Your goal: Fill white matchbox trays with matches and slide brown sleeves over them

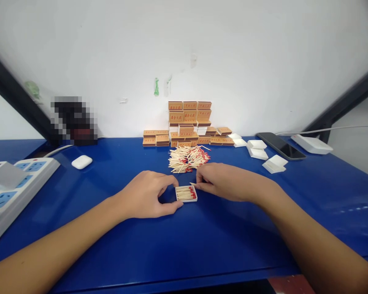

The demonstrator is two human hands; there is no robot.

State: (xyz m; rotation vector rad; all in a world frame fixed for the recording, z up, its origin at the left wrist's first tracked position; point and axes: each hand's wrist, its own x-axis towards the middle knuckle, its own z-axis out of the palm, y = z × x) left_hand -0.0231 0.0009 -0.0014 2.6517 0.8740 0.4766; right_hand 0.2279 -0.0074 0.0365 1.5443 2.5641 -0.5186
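Note:
A small white matchbox tray point(190, 200) lies on the blue table, holding a row of matches point(184, 193) with their red heads to the right. My left hand point(150, 194) grips the tray at its left end, thumb at the near corner and forefinger at the far one. At the tray's far right corner, my right hand point(228, 179) pinches a match point(192, 184) between thumb and fingers. Just beyond both hands is a loose heap of red-tipped matches point(185, 158), partly hidden by the right hand.
Orange matchboxes point(190, 116) are stacked against the wall behind the heap. Folded white trays point(275, 164) lie to the right, near a black phone point(280, 145) and a white box point(312, 144). On the left are a white earbud case point(81, 162) and a power strip point(24, 183).

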